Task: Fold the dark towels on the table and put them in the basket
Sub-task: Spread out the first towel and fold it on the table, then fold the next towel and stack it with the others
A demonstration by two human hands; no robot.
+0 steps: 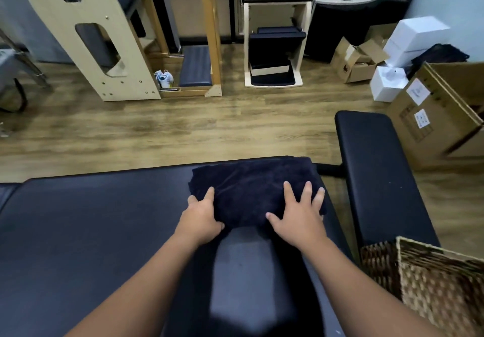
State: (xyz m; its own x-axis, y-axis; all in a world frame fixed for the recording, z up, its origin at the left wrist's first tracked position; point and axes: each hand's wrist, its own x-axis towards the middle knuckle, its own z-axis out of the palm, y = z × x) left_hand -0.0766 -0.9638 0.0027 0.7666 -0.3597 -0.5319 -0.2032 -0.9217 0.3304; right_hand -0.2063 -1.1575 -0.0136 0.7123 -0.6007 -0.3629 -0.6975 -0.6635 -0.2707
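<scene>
A folded dark navy towel (251, 187) lies at the far right corner of the black padded table (91, 218). My left hand (203, 214) grips the towel's near left edge, with the thumb under the fold and one finger lying on top. Spread flat, the fingers of my right hand (301, 211) press down on the towel's right part. A woven wicker basket (429, 279) stands at the lower right, beside the table; its inside is not visible.
A black padded bench (377, 169) stands right of the table, behind the basket. Cardboard boxes (440, 116) and white boxes (408, 40) sit at the far right. Wooden exercise equipment (86, 38) lines the far wall across the wood floor (183, 127).
</scene>
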